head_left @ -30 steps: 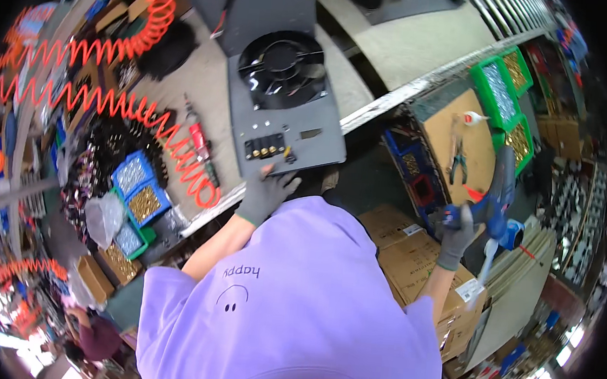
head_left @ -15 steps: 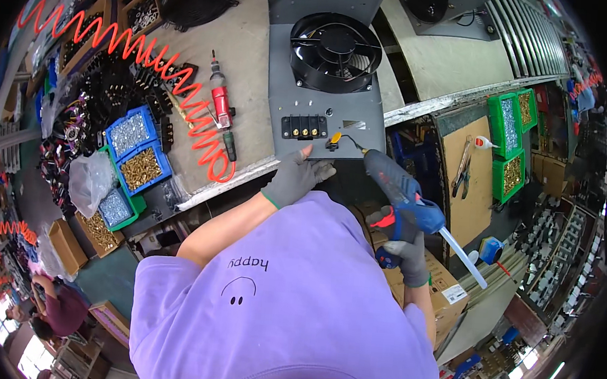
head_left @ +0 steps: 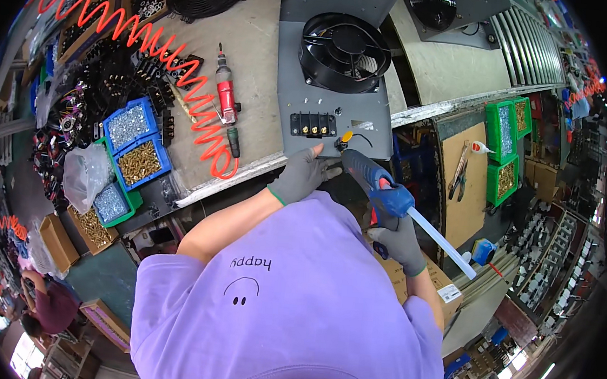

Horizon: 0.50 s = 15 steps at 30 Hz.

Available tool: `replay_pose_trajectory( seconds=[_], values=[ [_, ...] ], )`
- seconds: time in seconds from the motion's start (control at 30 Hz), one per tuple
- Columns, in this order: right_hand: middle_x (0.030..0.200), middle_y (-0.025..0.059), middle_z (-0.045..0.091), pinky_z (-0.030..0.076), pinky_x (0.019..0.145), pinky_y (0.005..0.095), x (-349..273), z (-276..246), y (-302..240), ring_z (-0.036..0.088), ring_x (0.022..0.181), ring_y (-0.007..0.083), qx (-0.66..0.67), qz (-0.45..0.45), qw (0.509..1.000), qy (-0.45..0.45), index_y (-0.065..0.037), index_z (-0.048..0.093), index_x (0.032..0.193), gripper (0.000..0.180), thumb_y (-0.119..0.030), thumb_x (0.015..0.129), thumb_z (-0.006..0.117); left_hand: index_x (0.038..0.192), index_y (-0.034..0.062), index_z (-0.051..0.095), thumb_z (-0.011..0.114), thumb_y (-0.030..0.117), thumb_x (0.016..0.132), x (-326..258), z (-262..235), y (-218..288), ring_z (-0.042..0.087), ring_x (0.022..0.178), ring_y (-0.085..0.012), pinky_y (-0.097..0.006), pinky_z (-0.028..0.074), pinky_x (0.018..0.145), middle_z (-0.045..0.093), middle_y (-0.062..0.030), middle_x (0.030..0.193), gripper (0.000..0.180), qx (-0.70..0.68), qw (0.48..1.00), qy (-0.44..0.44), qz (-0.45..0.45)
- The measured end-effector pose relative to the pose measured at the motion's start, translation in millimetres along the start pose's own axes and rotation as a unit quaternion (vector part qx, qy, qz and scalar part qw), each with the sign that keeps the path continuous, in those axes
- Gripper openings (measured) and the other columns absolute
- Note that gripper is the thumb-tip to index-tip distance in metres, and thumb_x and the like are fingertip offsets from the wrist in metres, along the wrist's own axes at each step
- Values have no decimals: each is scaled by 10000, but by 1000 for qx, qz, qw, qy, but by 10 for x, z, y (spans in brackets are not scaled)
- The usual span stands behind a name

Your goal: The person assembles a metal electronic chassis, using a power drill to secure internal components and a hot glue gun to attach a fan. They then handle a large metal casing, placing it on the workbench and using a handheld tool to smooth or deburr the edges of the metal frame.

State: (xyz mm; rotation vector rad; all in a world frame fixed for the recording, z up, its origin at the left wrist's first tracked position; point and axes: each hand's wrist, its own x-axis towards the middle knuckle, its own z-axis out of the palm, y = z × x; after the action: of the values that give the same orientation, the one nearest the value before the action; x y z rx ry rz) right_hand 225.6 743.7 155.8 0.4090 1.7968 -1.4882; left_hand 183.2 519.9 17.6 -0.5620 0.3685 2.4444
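My right hand point(head_left: 402, 244), in a grey glove, grips the handle of a blue hot glue gun point(head_left: 388, 192) with a long white glue stick out of its back. Its nozzle is at a small black part with a yellow piece point(head_left: 346, 137) on the grey metal panel point(head_left: 297, 97); whether they touch I cannot tell. My gloved left hand point(head_left: 301, 174) holds the panel's front edge, bare thumb tip on top and fingers lower down. Beside the thumb sits a black terminal block point(head_left: 313, 125) with brass screws. Farther back on the panel is a black fan point(head_left: 346, 52).
A red power screwdriver point(head_left: 225, 96) lies on the bench under a coiled orange hose point(head_left: 204, 105). Blue bins point(head_left: 154, 137) of screws stand left, green bins point(head_left: 492, 132) right. Pliers point(head_left: 463, 174) rest on a cardboard sheet. Another person point(head_left: 52, 306) is at far lower left.
The glue gun has moved left and its nozzle has come to the small black part. My right hand went up and left with it. My left hand stays at the panel edge.
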Motion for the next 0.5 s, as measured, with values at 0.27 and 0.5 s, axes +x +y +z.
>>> replay_pose_trajectory(
  seconds=[0.27, 0.5],
  values=[
    [1048, 74, 541, 461, 801, 301, 10, 3, -143, 548, 931, 162, -16, 20, 1000, 1, -27, 403, 1253, 640, 26, 656, 628, 1272, 36, 435, 329, 287, 976, -27, 38, 15, 469, 1164, -213, -373, 380, 960, 513, -103, 1257, 402, 25, 999, -24, 4],
    [1044, 75, 538, 465, 801, 307, 41, -69, -118, 551, 925, 162, -31, 34, 999, -9, -31, 399, 1260, 648, 22, 658, 631, 1263, 33, 443, 330, 273, 972, -5, 4, -4, 470, 1161, -210, -374, 372, 969, 518, -104, 1249, 393, 9, 1000, 6, -7]
  ],
)
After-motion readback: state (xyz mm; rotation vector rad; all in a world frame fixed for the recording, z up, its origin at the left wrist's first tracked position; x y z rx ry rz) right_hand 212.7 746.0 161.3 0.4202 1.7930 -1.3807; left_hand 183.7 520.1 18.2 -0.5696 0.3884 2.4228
